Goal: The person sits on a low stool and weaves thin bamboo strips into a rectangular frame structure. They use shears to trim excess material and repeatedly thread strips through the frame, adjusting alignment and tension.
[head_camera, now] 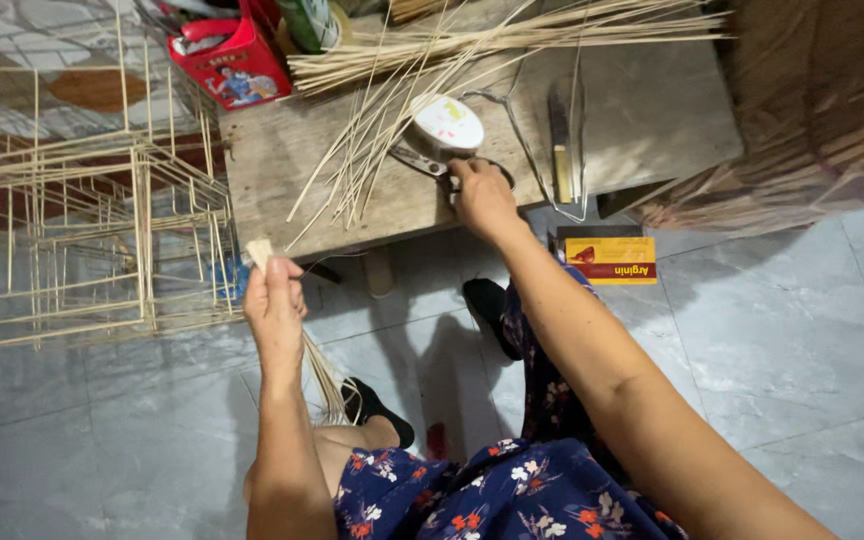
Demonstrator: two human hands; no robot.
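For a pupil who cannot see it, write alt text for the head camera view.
Seen from above, a seated person's left hand holds a bundle of thin bamboo strips, while the right hand rests on scissors on a low wooden table. More strips, a knife and a red box lie there; a stick frame stands left.

Low wooden table (642,120), worn grey top, stands on grey tiled floor (802,340); loose thin bamboo splints (432,90) fan across table middle toward near edge; thicker splint bundle (552,30) along far edge; red box (230,60) at far left corner; green can (310,20) just beside it; white round tape roll (447,122) mid-table; scissors (437,165) near front edge; knife (560,130) and wire loop (532,150) right of centre; yellow-red carton (610,260) on floor under front edge; bamboo frame (82,240) on floor by left edge.
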